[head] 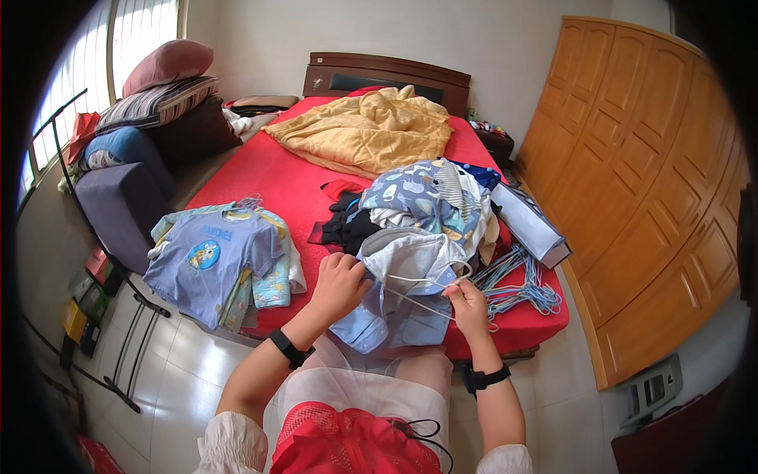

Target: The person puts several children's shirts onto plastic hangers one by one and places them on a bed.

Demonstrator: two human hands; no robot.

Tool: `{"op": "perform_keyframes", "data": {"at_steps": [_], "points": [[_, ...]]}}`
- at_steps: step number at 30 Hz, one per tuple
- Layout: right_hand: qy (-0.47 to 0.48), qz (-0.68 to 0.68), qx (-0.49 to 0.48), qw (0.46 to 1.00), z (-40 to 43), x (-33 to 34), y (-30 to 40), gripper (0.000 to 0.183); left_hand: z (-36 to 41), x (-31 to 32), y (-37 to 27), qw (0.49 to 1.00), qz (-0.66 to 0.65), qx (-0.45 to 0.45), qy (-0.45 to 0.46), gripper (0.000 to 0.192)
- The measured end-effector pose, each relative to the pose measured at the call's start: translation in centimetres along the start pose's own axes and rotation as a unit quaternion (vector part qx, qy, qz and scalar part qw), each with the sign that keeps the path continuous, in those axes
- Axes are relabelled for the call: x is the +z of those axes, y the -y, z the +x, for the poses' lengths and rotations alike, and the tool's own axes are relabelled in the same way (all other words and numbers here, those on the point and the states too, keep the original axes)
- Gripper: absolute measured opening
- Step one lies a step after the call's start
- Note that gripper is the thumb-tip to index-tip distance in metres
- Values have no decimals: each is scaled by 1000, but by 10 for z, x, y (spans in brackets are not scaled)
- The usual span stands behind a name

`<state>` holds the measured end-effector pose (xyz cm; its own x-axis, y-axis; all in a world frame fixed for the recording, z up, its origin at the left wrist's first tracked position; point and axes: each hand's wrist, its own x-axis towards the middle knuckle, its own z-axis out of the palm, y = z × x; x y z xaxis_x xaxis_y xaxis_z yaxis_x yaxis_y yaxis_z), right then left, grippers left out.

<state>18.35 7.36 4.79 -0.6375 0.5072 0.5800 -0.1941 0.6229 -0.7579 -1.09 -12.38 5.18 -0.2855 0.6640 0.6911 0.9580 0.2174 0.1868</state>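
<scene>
A light blue hooded garment (362,330) with a whitish hood (408,252) lies at the bed's near edge, before my knees. My left hand (340,284) grips the garment's left side near the hood, its fingertips partly hidden by cloth. With thumb and fingers my right hand (469,305) pinches a white wire hanger (423,305) close to its hook. The hanger's thin arms reach leftward over the garment towards the hood opening. Behind the hood rises a heap of clothes (408,192), with a whale-patterned piece on top.
Blue hangers (524,287) lie bundled at right beside a white box (527,222). Flat children's shirts (213,266) lie at left on the red bed sheet (237,172). A yellow quilt (367,127) is farther back. A black metal rack (112,260) stands left, a wooden wardrobe (639,178) right.
</scene>
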Motion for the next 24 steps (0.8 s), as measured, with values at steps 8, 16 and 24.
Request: {"op": "perform_keyframes", "data": {"at_steps": [8,16,24], "points": [[13,-42,-15,999,18,33,1,30,5,11,-7,987,-135,-17,87,21],[-125,-189,-184,957,3,27,30,19,-3,13,8,985,-144,-68,60,24],[162,-207,-102,959,-35,26,-4,22,-8,33,27,869,-427,-250,-2,24]]}}
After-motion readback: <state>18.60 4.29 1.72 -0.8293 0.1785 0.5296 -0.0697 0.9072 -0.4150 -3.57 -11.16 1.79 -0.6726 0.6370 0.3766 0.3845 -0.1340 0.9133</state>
